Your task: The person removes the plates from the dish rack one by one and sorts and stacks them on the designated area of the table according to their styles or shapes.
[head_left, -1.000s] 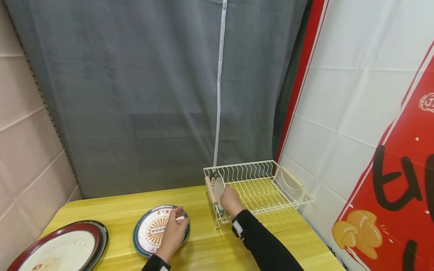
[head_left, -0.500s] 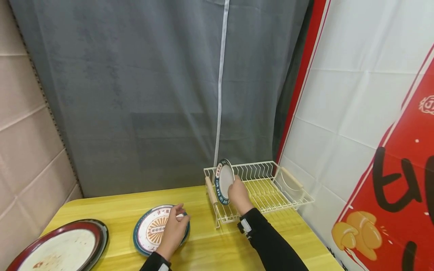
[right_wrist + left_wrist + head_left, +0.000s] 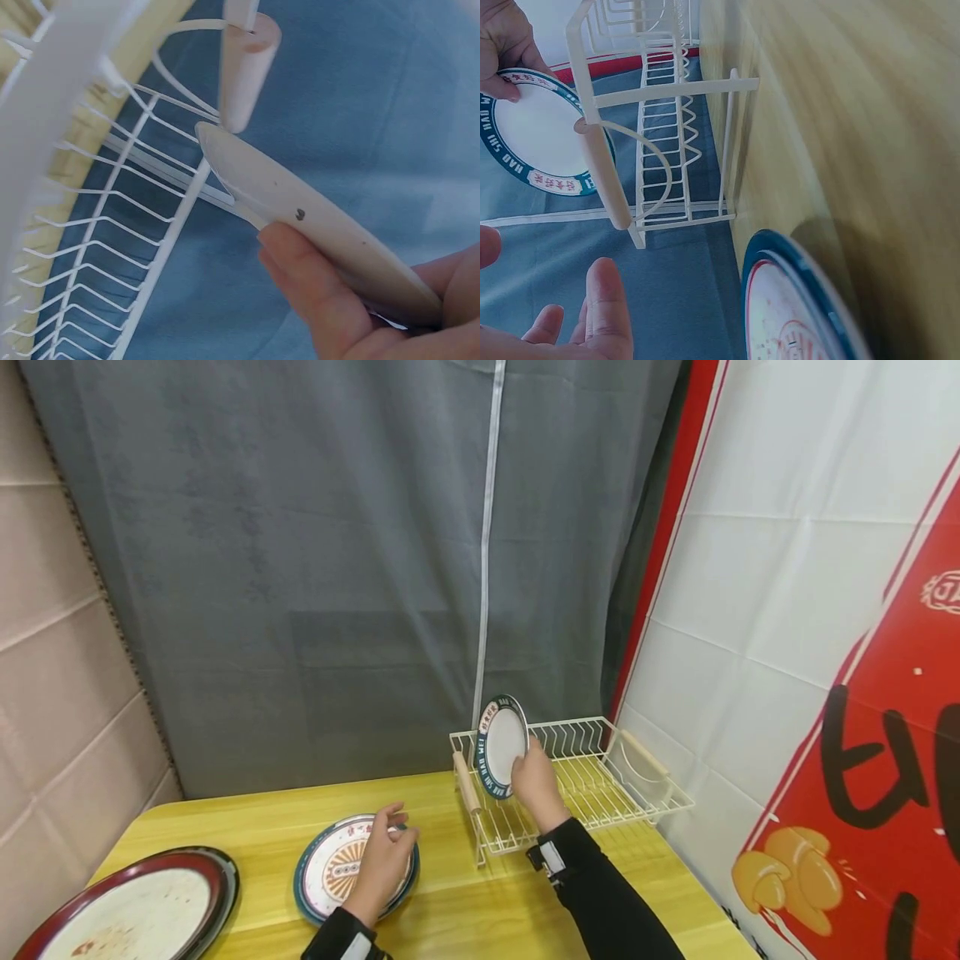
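Note:
My right hand [image 3: 538, 783] pinches the edge of a small white plate [image 3: 504, 745] with a dark teal lettered rim, held tilted over the left end of the white wire dish rack [image 3: 592, 785]. The right wrist view shows the underside of that plate [image 3: 315, 217], with fingers beneath it and the rack's wires alongside. My left hand [image 3: 382, 860] hovers over the larger teal-rimmed plates [image 3: 330, 893] on the table, fingers loosely bent and holding nothing. In the left wrist view its fingers are apart, with the stacked plates [image 3: 780, 307] to one side.
Large brown-rimmed round trays [image 3: 135, 914] lie at the table's left front. The rack has wooden handles [image 3: 467, 783] at both ends and stands near the back right of the yellow wooden table [image 3: 247, 814]. A grey curtain [image 3: 360, 568] hangs behind.
My right hand has lifted the small plate from the rack's left end, raising it and turning its face toward the head camera. My left hand has barely moved.

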The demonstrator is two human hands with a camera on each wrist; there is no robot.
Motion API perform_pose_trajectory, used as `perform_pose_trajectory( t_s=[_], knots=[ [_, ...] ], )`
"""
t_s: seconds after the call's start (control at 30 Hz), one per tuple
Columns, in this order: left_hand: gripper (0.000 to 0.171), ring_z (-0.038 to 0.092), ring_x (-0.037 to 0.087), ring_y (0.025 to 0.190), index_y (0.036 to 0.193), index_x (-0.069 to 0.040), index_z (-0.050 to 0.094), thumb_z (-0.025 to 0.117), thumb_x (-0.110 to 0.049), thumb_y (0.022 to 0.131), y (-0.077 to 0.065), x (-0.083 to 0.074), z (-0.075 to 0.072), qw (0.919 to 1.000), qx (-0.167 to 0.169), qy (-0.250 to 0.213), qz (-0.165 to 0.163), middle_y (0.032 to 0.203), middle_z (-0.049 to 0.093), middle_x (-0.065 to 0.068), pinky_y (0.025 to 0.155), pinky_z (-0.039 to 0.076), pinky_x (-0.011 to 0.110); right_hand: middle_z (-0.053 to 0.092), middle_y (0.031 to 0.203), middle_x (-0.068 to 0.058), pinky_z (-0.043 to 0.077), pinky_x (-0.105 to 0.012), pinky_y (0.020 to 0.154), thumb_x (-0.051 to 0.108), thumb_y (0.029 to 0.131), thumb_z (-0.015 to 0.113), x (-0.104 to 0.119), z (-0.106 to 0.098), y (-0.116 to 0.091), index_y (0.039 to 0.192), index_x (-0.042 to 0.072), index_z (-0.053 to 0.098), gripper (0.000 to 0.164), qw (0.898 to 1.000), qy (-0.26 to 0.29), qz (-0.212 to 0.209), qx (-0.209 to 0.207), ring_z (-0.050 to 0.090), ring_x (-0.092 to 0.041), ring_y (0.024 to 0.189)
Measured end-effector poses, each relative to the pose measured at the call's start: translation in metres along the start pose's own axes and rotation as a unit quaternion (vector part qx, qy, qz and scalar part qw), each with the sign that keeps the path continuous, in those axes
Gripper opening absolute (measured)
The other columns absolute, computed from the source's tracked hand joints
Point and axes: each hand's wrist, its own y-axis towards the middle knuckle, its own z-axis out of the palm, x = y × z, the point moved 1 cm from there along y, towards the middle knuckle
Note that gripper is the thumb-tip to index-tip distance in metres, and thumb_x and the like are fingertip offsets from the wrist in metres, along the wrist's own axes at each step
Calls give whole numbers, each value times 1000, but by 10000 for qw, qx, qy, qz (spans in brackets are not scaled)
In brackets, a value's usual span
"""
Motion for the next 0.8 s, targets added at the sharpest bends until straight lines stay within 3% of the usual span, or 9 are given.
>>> perform_pose_trajectory(
  t_s=[0.13,0.23,0.27,0.37,0.53,0.8],
  knots=[
    [67,66,38,133,168,1,39,63,-21,110,4,-3,-1,10000,94,-19,-17,163,56,30,110,61,57,62,148,-48,56,-71,118,-5,107,52,7,-8,-2,153,-22,49,49,9997,240,-76,3,64,-62,138],
    [70,67,38,130,168,-1,41,65,-31,110,13,8,1,9997,93,-91,200,162,57,30,105,62,54,60,152,-46,55,-70,120,-3,108,51,13,-12,-4,155,-20,49,50,9989,458,-69,17,63,-61,141],
    [70,68,34,125,168,-3,42,65,-34,110,19,18,2,9990,81,-118,412,159,59,28,100,63,48,60,152,-46,54,-70,121,-4,108,52,16,-13,-6,155,-20,49,50,9985,532,-86,17,62,-61,142],
    [72,69,36,122,167,-4,44,68,-40,109,24,22,4,9981,36,-120,606,156,62,28,96,64,47,58,155,-46,52,-70,123,-4,108,52,24,-16,-12,158,-19,47,52,9969,773,-151,38,60,-62,145],
    [73,67,48,136,172,-1,34,63,-31,112,17,-9,1,9994,132,-191,239,163,55,33,110,62,62,57,157,-44,50,-70,125,-3,108,53,34,-20,-22,160,-18,47,55,9939,1078,-228,87,59,-61,147],
    [74,66,50,139,177,1,21,56,-20,116,17,-33,-2,9992,135,-362,136,166,50,38,118,61,62,52,167,-39,43,-65,133,-3,111,52,31,-21,-27,167,-14,41,58,9844,1706,23,423,53,-55,157]
  ],
)
